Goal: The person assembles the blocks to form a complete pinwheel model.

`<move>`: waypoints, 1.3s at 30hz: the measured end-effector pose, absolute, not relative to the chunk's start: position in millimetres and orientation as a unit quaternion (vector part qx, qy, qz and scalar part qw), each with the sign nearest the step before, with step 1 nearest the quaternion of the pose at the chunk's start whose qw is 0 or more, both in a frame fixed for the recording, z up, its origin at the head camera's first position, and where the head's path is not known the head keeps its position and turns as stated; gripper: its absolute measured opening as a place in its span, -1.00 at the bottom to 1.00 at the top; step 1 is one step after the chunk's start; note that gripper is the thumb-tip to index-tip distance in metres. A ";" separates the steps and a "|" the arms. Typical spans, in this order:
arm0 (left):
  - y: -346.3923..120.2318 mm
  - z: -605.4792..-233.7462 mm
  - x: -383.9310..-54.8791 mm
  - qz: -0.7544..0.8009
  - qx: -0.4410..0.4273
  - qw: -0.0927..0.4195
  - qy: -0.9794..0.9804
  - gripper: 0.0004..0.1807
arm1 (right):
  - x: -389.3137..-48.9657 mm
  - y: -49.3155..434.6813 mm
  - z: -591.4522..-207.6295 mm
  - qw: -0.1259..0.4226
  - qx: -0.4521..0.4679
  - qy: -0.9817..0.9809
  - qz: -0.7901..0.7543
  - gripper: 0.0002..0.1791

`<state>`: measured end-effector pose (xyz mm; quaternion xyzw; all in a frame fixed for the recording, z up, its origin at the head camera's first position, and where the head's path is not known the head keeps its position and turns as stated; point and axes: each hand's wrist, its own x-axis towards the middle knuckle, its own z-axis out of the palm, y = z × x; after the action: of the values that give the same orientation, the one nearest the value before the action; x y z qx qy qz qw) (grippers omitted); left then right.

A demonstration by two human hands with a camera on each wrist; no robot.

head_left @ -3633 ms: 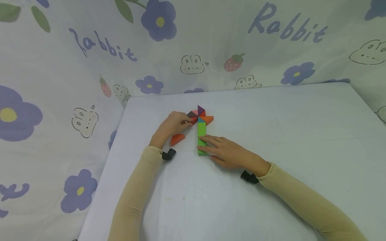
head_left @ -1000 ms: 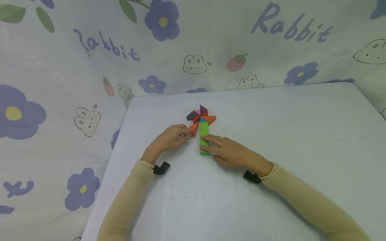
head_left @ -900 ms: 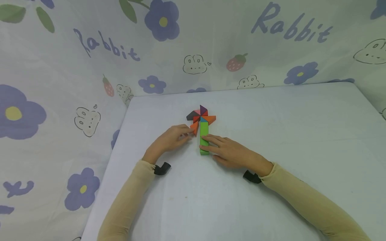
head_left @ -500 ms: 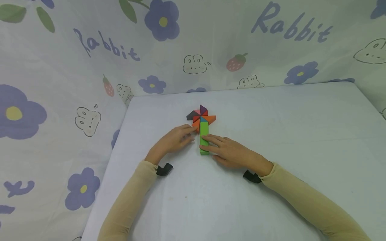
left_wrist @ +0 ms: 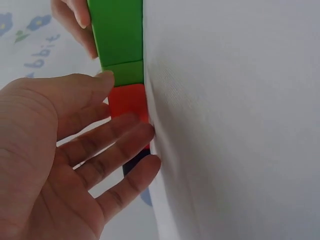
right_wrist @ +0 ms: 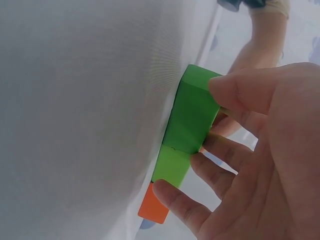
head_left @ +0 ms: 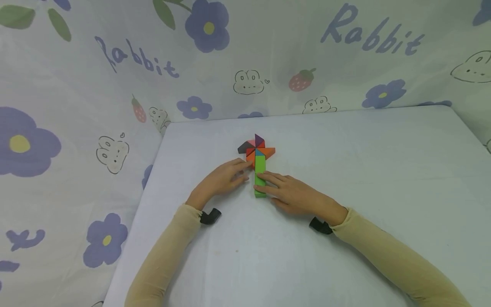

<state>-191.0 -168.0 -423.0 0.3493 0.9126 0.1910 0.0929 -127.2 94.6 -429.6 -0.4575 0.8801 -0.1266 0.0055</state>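
Small coloured blocks lie in a pinwheel shape on the white table. Two green blocks point(head_left: 260, 165), end to end, form its stem. My left hand point(head_left: 222, 178) touches an orange block point(head_left: 250, 157) with its fingertips, left of the stem's top; the fingers partly cover it. The left wrist view shows those fingers point(left_wrist: 122, 155) extended beside the red-orange block point(left_wrist: 125, 97). My right hand point(head_left: 295, 195) rests its fingertips on the stem, fingers spread. Around the centre sit a purple triangle point(head_left: 258, 140), a dark grey block point(head_left: 243, 148), a blue triangle point(head_left: 259, 152) and another orange block point(head_left: 270, 152).
Pink point(head_left: 251, 142) and red point(head_left: 262, 145) pieces also lie near the centre. A patterned cloth point(head_left: 276, 55) hangs behind and left of the table point(head_left: 345, 170). A black wrist mount point(head_left: 211, 216) sits under each wrist.
My left hand has left the dark grey block's side and moved the loose orange block up and right against the pinwheel, by the stem. My right hand has stayed on the green blocks.
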 end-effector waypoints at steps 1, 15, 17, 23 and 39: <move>-167.8 -423.2 -191.1 0.188 0.349 0.093 0.913 -0.43 | -127.2 94.7 -429.7 0.005 -0.457 0.880 -0.126 -0.37; -166.1 -421.9 -190.4 0.176 0.335 0.099 0.920 -0.36 | -125.7 94.6 -426.6 -0.006 -0.459 0.883 -0.103 -0.37; -166.2 -421.6 -190.4 0.172 0.333 0.099 0.922 -0.36 | -125.7 94.5 -426.7 -0.008 -0.459 0.882 -0.103 -0.37; -167.4 -422.5 -190.1 0.173 0.328 0.103 0.923 -0.36 | -125.7 93.1 -429.8 -0.014 -0.463 0.880 -0.107 -0.36; -166.1 -424.1 -189.1 0.169 0.334 0.093 0.923 -0.36 | -124.1 94.1 -429.8 -0.017 -0.463 0.880 -0.105 -0.36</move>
<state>-189.1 -166.1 -424.1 0.3337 0.9227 0.1695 0.0926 -124.1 94.1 -429.8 -0.4625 0.8802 -0.1048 -0.0171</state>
